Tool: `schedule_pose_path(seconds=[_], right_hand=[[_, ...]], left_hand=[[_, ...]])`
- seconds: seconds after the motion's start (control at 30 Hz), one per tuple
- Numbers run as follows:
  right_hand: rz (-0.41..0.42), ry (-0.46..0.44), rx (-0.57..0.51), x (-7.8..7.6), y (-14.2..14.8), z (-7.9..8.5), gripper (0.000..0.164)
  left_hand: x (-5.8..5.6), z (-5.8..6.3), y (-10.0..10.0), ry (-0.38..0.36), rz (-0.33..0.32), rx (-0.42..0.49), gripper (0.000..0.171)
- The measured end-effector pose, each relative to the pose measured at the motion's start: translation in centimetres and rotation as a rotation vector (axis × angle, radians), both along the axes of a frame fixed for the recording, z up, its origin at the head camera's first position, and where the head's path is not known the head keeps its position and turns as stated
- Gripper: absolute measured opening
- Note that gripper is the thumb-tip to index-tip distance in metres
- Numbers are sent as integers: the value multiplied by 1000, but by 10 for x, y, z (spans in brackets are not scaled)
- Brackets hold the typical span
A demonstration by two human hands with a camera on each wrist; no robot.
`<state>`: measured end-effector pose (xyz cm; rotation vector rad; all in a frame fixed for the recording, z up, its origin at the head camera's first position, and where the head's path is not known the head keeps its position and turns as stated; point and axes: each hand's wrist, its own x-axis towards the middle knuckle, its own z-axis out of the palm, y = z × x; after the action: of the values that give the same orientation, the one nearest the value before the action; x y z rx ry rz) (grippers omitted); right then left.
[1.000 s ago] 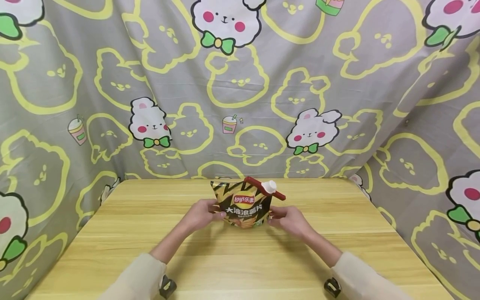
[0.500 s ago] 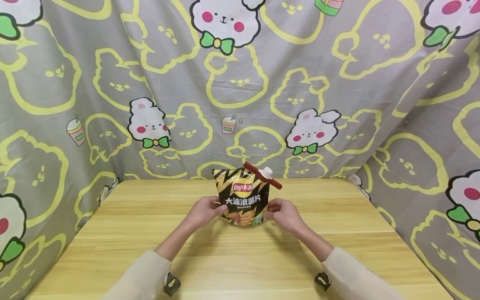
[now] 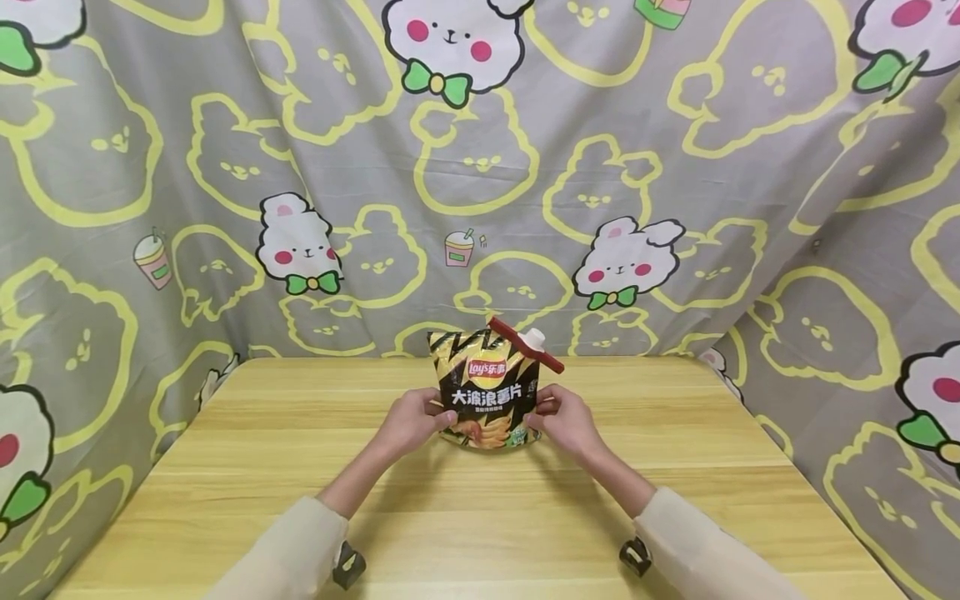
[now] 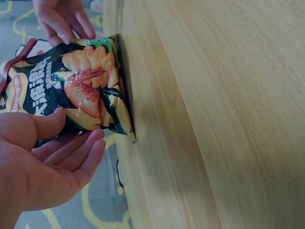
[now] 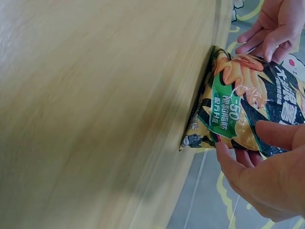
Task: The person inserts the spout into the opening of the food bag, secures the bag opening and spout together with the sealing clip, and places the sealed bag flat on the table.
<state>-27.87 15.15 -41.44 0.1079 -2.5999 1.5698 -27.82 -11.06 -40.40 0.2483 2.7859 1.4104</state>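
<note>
A black-and-gold bag of potato chips (image 3: 486,396) stands upright near the middle of the table. Across its top right corner slants a red bag clip (image 3: 514,338) with a white cap (image 3: 534,338). My left hand (image 3: 411,422) grips the bag's left edge, thumb on the front and fingers behind. At the opposite edge, my right hand (image 3: 572,422) holds the bag the same way. The left wrist view shows the chip bag (image 4: 81,86) with its lower edge at the tabletop. In the right wrist view, the right thumb lies over the bag's (image 5: 238,102) front.
Beneath everything is a light wooden table (image 3: 480,517). A grey curtain (image 3: 480,192) printed with cartoon animals hangs behind it and along both sides. A dark wrist device (image 3: 348,565) shows under the left sleeve, and another wrist device (image 3: 635,556) under the right.
The chip bag has tipped from leaning back to more upright, its top and the clip rising in view. Both hands have stayed at its sides, shifting slightly, with the forearms drawn a little closer together.
</note>
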Motion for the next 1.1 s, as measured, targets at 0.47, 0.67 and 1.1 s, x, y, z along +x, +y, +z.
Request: schedule_pose_path(seconds=[0.47,0.67,1.1], right_hand=[[27,-35,-37,-1,-1,5,19],[25,-62,-59,1,0,10,26],[13,-60,-22,2,-2,17,30]], left_hand=[[-4,8,5,36,52,9,14],[-3,8,6,35,61,17,13],[-3,8,9,33,93,32,14]])
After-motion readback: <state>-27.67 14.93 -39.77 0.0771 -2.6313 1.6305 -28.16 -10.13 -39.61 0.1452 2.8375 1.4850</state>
